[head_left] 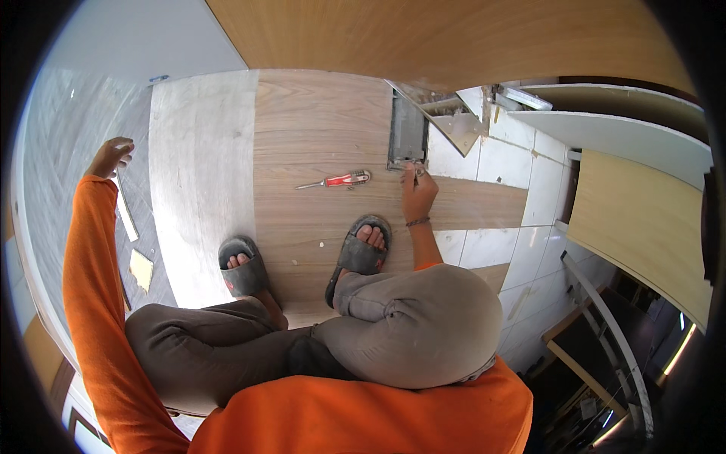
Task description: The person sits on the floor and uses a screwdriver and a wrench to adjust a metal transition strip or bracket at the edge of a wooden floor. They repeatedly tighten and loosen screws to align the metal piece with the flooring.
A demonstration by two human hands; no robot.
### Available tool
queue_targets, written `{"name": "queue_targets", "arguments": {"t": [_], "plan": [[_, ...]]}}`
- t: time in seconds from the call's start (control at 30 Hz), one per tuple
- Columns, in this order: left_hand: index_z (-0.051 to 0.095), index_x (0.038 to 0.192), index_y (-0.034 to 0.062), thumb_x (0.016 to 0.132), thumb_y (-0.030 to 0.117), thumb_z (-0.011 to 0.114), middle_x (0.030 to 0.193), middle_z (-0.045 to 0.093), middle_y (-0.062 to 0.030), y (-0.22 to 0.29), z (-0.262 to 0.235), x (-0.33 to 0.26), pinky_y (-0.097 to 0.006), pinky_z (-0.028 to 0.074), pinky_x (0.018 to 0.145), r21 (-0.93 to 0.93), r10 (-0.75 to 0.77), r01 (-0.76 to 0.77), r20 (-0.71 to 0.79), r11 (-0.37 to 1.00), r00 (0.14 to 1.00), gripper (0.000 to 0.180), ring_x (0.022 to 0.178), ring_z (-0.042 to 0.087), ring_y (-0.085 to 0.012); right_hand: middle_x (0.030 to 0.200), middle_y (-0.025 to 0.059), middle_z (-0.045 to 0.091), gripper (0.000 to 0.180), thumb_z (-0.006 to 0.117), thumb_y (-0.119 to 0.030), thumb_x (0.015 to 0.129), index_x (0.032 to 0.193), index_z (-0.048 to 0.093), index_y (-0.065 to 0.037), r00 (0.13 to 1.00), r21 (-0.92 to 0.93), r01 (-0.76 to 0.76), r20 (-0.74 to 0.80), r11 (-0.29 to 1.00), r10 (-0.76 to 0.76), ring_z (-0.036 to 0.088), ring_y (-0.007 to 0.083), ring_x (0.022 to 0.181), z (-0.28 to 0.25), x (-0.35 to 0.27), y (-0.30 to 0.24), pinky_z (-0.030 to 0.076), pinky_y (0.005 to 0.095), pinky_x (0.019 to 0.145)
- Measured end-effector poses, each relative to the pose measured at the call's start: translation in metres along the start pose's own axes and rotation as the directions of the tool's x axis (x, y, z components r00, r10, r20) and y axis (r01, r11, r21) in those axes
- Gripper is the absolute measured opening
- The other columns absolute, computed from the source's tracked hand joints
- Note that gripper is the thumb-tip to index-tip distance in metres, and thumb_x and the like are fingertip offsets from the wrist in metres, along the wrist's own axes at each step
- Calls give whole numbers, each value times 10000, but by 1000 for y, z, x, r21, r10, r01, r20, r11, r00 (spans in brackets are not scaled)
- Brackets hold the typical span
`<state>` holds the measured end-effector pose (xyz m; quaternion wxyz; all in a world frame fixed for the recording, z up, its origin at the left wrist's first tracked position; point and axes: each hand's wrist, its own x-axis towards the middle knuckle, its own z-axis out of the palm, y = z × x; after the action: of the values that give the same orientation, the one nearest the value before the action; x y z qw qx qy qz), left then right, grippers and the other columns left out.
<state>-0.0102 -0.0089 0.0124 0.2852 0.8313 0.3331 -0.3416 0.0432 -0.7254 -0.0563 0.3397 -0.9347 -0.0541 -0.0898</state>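
At the near end of a dark grey rectangular metal piece, my right hand has its fingers pinched together. Whatever small thing they hold there is too small to make out. My left hand reaches out at the far left over the grey floor, fingers loosely bent and apart, with nothing visible in them. A thin pale strip lies just below that hand; I cannot tell whether they touch. Between my hands a screwdriver with a red and clear handle rests on wood-look flooring, its tip pointing left.
A large wooden panel stands across the front. Broken tile-like pieces lie beside the metal piece. Boards and a metal frame stand at the right. My sandalled feet rest on the floor. A yellowish scrap lies left.
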Motion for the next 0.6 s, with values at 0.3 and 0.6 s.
{"name": "queue_targets", "arguments": {"t": [0.3,0.6], "plan": [[554,1317,148,953,410,560,1037,682,-170,-10,2,11,-470,501,681,-6,8,-8,-8,1000,1000,449,921,656,-292,815,176,661,171,578,-145,949,977,676,-8,991,132,-133,51,982,127,654,343,737,4,-20,-11,503,402,652],[558,1318,172,952,408,557,1024,683,-161,-5,3,18,-437,505,644,25,10,-11,10,1000,1000,435,927,668,-286,787,233,633,267,529,-216,971,876,633,11,968,-82,-16,248,997,36,615,427,735,9,35,-5,491,466,664]]}}
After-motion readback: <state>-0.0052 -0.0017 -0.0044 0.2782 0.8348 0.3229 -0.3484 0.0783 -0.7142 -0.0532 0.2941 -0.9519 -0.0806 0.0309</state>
